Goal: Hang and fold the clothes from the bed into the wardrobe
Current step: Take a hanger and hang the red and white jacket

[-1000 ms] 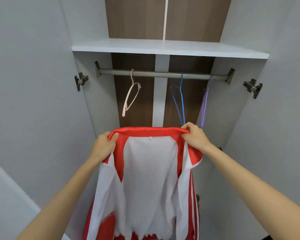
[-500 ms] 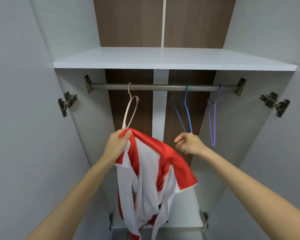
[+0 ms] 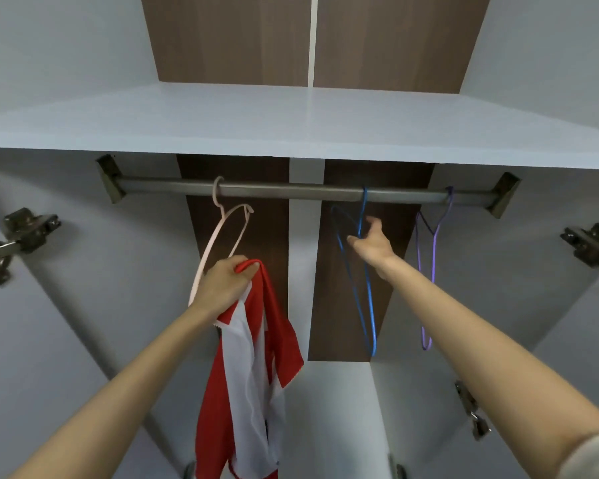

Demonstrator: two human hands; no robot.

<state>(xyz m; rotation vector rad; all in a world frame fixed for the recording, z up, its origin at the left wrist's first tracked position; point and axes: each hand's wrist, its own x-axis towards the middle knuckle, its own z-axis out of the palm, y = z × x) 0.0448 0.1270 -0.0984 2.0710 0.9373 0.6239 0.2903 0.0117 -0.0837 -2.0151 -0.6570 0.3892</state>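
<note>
Red-and-white jacket [image 3: 253,375] gripped in the left hand [image 3: 222,285], pinches the blue hanger [image 3: 367,305] with the right hand [image 3: 370,245]: hanger-fetching step, next probably lifting its hook off the rail [image 3: 291,191].

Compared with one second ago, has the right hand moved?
Yes. The right hand has let go of the red and white jacket and gone up to the blue hanger, closer to the rail.

Bright, even light; warped, blurred edges

Pale greyish R sleeve [image 3: 593,456]
</note>
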